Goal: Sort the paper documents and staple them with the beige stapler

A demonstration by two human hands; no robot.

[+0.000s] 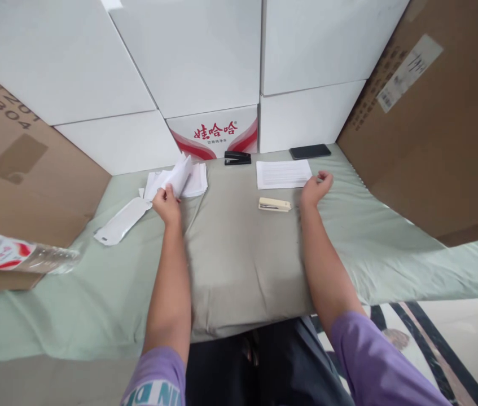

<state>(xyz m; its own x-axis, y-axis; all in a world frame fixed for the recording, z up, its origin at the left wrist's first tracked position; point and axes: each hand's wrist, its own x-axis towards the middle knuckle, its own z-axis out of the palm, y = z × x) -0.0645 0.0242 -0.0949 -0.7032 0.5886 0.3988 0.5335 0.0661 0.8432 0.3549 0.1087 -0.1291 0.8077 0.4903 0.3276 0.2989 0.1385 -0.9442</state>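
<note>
My left hand point(167, 204) pinches a white sheet of paper point(180, 173), which is lifted and bent above a stack of papers point(197, 180). Beside that hand, a long white flat piece point(123, 221) with a small slot at its end lies slanting to the left. My right hand point(317, 187) rests at the right corner of a printed paper stack point(284, 174), its fingers curled with nothing visible in them. A cream stapler point(275, 204) lies just in front of that stack. Farther back is a black stapler point(237, 158).
A dark phone point(310, 151) lies at the back right. White boxes point(212, 133) wall off the back, with brown cartons on the left point(22, 152) and right point(437, 129). A plastic water bottle point(18, 254) lies at the left. Green cloth point(239, 254) covers the surface.
</note>
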